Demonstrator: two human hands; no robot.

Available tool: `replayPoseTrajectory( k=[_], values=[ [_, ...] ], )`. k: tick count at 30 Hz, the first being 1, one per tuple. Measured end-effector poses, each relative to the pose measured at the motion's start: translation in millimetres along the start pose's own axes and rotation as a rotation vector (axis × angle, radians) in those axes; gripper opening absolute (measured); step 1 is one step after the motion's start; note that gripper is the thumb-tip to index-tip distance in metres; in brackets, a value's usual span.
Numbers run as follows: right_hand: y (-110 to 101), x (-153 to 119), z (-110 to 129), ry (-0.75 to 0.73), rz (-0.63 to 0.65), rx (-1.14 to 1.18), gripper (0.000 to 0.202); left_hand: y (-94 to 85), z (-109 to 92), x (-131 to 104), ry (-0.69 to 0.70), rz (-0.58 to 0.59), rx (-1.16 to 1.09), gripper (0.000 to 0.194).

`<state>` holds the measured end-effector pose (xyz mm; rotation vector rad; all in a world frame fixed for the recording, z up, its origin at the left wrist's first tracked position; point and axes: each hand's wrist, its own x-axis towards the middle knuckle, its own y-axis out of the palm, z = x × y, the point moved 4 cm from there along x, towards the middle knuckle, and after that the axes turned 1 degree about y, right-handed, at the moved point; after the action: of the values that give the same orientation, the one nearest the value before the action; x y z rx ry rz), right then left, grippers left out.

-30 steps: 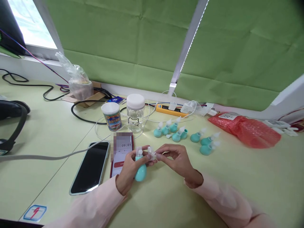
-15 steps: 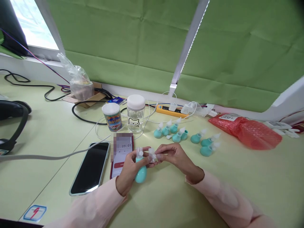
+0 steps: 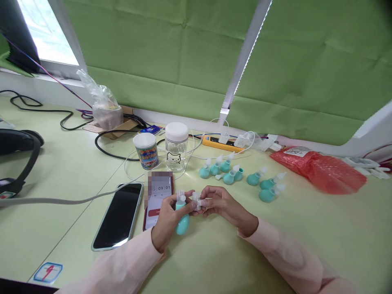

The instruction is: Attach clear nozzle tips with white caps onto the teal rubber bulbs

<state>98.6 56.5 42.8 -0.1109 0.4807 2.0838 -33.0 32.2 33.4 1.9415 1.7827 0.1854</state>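
Observation:
My left hand (image 3: 165, 220) is closed around a teal nasal aspirator (image 3: 183, 224), its round bulb hanging down below the fingers and a clear plastic top sticking up. Just to the right, a small clear plastic fitting (image 3: 196, 197) sits between my two hands. The left thumb and fingertips touch it from the left, while my right hand (image 3: 226, 206) pinches its right side with thumb and fingers. The fingers partly cover the fitting. Beyond my hands, several more teal aspirators (image 3: 229, 176) with whitish tips lie in a loose group, and one teal bulb shows an uncovered opening.
Left of my hands lie a phone (image 3: 158, 196) showing a timer and a dark-screened phone (image 3: 118, 216). A printed cup (image 3: 146, 152) and a lidded clear bottle (image 3: 176, 153) stand behind. Further back are a yellow power strip (image 3: 222, 143), cables and a red plastic bag (image 3: 321, 170).
My right fingers have shifted slightly on the clear fitting, which now stands more upright. The left hand keeps its hold on the aspirator. The whole view has moved slightly.

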Motion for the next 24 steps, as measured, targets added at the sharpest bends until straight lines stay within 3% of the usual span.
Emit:
replayPoseTrajectory(
  k=[5,10,18,24],
  values=[
    [2.3,1.8,-2.8,0.040,0.099,0.142,0.027,3.7,1.6,-1.8,-0.045,-0.005,-0.081,0.039],
    [4.8,2.9,-3.8,0.057,0.084,0.102,0.032,3.8,2.7,-2.5,-0.053,0.022,-0.098,0.039],
    [9.4,1.8,-13.4,-0.010,0.061,0.144,0.019,3.5,-0.3,-2.5,-0.042,0.039,-0.081,0.036],
    [11.7,2.4,-14.2,-0.032,0.053,0.174,0.022,5.8,2.6,-3.9,-0.097,0.055,-0.143,0.037]
  ],
)
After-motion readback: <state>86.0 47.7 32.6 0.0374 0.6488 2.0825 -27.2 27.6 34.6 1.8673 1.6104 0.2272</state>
